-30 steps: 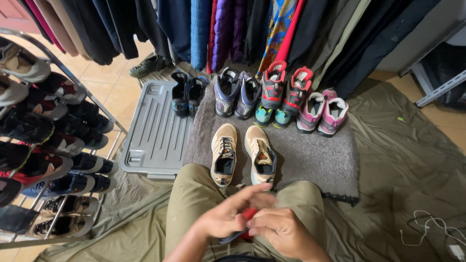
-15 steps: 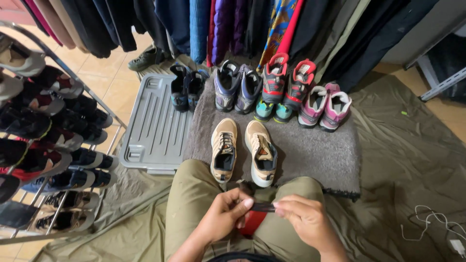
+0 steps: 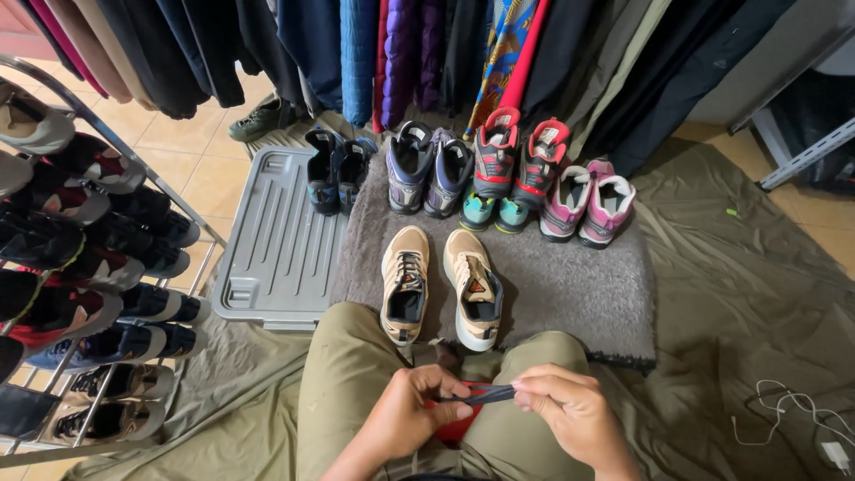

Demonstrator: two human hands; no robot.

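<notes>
I sit with my knees up in olive trousers. My left hand (image 3: 411,411) and my right hand (image 3: 565,411) pinch the two ends of a short dark strap (image 3: 492,395) stretched between them over my lap. A red object (image 3: 460,420) lies under the strap between my thighs, mostly hidden. Just past my knees a pair of tan sneakers (image 3: 438,287) stands on a grey fleece mat (image 3: 570,285).
Behind the tan pair stands a row of shoes: black (image 3: 331,169), purple-grey (image 3: 427,169), red-teal (image 3: 512,169), pink (image 3: 592,200). A grey plastic lid (image 3: 272,249) lies left. A metal shoe rack (image 3: 80,258) fills the left edge. Hanging clothes (image 3: 401,44) line the back. White cable (image 3: 802,423) lies right.
My hands have drawn apart from a clasp over the red object, and the dark strap now runs taut between them. The view has tilted down a little.
</notes>
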